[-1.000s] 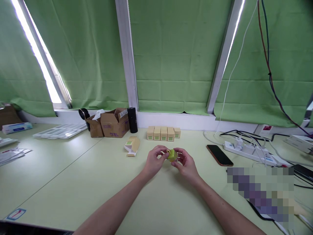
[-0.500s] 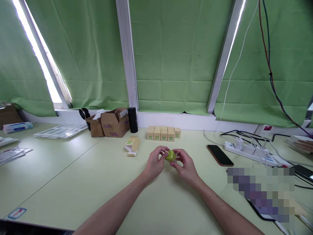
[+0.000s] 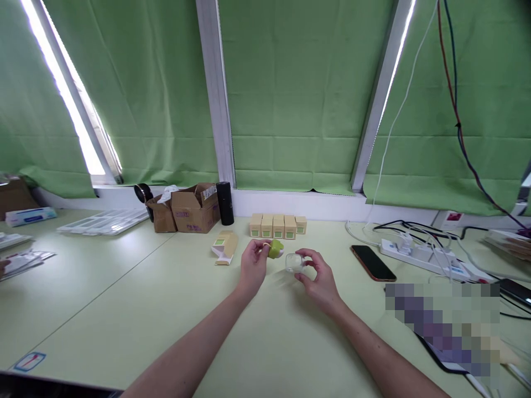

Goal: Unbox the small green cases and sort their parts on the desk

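Between thumb and fingers, my left hand [image 3: 254, 264] grips a small rounded green piece [image 3: 275, 249] with a pale end facing right. My right hand [image 3: 319, 275] pinches a small clear cup [image 3: 293, 263] by its right side, its other end towards the green piece. A gap separates the two parts, both held above the pale table [image 3: 265, 342]. Left of my left hand lies an opened small cardboard box [image 3: 225, 246] with a green label. Beyond my hands, several small closed cardboard boxes [image 3: 272, 225] stand in a row.
At the back left are brown cartons [image 3: 194, 209] and a black cylinder [image 3: 224, 203]. A clear divided tray [image 3: 107, 221] lies farther left. On the right are a phone [image 3: 373, 263], a power strip [image 3: 431, 258] and tangled cables. Part of a hand [image 3: 3, 267] shows at the far left edge.
The green piece and the clear cup have come apart. My left hand has moved left and slightly up with the green piece, while my right hand keeps the cup.
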The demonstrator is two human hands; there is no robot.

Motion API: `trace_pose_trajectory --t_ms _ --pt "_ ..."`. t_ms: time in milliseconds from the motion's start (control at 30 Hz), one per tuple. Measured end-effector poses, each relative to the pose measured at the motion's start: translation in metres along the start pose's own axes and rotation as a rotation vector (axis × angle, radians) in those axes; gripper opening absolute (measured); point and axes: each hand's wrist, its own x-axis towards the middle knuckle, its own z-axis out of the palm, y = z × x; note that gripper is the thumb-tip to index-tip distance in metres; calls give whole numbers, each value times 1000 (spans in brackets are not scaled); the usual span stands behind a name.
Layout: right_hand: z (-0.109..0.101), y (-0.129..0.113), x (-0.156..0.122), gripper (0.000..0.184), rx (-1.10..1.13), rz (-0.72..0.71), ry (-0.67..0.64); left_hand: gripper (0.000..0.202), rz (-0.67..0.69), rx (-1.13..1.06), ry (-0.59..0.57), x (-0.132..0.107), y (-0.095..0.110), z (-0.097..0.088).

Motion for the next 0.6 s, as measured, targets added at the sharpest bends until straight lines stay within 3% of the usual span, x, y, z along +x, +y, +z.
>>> trace_pose_trajectory --t_ms 167,333,467,600 --pt "0 -7 -2 44 81 14 17 45 -163 -17 127 8 -9 -7" --pt "1 -8 -1 45 214 64 42 47 -226 -29 151 8 -17 -11" --pt "-2 -9 4 53 555 170 52 46 -264 -41 153 8 -19 -12" --pt "-7 -6 9 49 893 331 -32 45 -295 -54 159 8 -22 -13"
